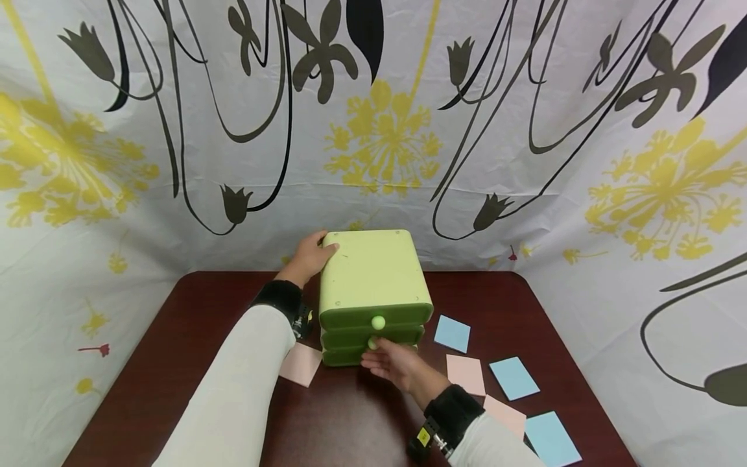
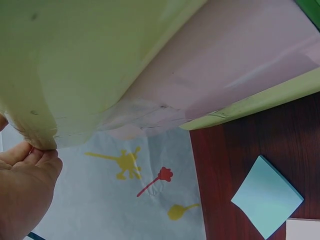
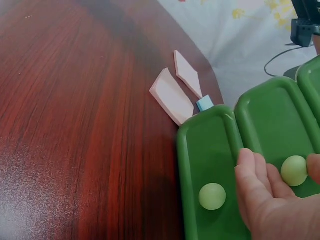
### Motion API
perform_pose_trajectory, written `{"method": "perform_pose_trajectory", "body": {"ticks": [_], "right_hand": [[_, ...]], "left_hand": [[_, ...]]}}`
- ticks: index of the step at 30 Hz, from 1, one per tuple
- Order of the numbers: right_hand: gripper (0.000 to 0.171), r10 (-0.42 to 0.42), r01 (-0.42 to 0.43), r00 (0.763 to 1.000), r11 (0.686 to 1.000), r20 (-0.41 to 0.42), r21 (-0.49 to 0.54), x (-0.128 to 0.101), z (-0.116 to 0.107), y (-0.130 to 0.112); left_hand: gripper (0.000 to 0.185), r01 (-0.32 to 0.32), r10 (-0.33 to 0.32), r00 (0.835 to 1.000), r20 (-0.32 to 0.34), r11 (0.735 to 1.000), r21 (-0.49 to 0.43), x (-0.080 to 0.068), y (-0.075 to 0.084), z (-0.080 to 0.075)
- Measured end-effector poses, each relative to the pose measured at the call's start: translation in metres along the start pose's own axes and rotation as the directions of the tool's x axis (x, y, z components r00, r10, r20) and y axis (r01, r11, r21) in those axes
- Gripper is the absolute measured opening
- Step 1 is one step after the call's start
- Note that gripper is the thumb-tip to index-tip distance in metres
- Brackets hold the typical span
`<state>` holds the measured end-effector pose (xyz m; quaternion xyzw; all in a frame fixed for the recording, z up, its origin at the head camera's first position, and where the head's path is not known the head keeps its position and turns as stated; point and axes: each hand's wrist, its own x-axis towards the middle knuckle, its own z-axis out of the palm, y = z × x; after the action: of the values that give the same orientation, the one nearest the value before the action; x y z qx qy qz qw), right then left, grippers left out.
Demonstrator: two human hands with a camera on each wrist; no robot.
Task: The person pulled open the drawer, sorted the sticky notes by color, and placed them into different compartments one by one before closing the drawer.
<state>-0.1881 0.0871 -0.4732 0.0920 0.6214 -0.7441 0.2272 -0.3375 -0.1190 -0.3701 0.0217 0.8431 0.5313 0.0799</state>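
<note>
A small drawer cabinet [image 1: 373, 269] with a pale yellow-green top and green drawer fronts stands on the table. At its far left upper corner my left hand [image 1: 309, 259] grips the edge, thumb on top; the left wrist view shows those fingers bent against the shell [image 2: 75, 65]. My right hand [image 1: 393, 364] is at the middle drawer [image 3: 275, 120], its round light-green knob [image 3: 294, 171] pinched between thumb and index finger. The other fingers stretch out below, in front of the bottom drawer. That drawer's knob [image 3: 212, 196] stands free of the hand. The top drawer's knob [image 1: 378, 322] is untouched.
Blue sticky-note pads [image 1: 513, 378] and pink ones [image 1: 465, 373] lie right of the cabinet on the dark red-brown table [image 1: 490, 298]. Another pink pad [image 1: 301, 364] lies at its left front. A patterned white cloth [image 1: 385, 214] hangs behind and on both sides.
</note>
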Motion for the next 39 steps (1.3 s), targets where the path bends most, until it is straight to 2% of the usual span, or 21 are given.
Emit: {"method": "perform_pose_trajectory", "body": {"ticks": [8, 22, 39], "right_hand": [[0.04, -0.012, 0.013, 1.0, 1.0, -0.012, 0.012, 0.003, -0.001, 0.001], [0.037, -0.029, 0.029, 1.0, 1.0, -0.004, 0.007, 0.002, -0.003, 0.006], [0.037, 0.012, -0.012, 1.0, 1.0, 0.009, -0.011, -0.009, -0.002, 0.004]], "left_hand": [[0.064, 0.01, -0.009, 1.0, 0.017, 1.0, -0.021, -0.001, 0.003, -0.002], [0.064, 0.012, -0.012, 1.0, -0.005, 1.0, 0.026, -0.003, 0.004, 0.003], [0.062, 0.0, 0.001, 1.0, -0.014, 1.0, 0.026, -0.001, 0.002, 0.002]]}}
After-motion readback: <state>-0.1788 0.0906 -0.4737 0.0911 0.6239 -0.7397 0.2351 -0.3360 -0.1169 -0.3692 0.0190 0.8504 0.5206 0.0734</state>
